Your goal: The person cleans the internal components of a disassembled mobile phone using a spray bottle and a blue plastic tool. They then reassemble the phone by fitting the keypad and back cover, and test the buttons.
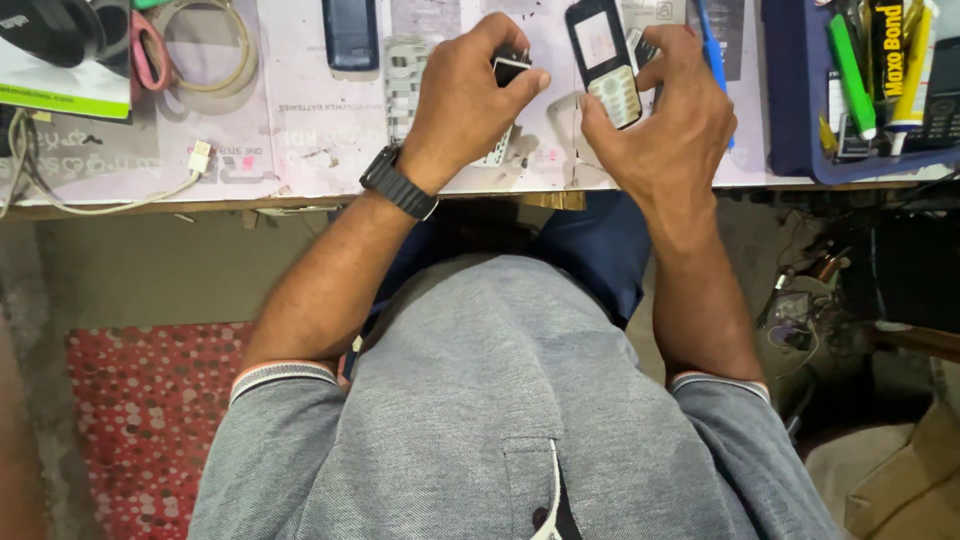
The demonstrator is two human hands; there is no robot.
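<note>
A: Right hand (668, 120) is gripping the phone (603, 62) over the bench's (300, 150) near edge, keypad tilted up for viewing.

B: Left hand (462, 100) is pinching a small black part (510, 66) beside it.

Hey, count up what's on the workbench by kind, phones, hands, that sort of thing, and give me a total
Keypad phones: 2, one in the right hand as phone, one dark phone lying at the bench's far edge
Small black parts: 1, pinched in the left hand, part
Loose keypad mats: 1, keypad mat
Blue trays: 1, tray
White cables: 1, cable
Total: 6
</note>
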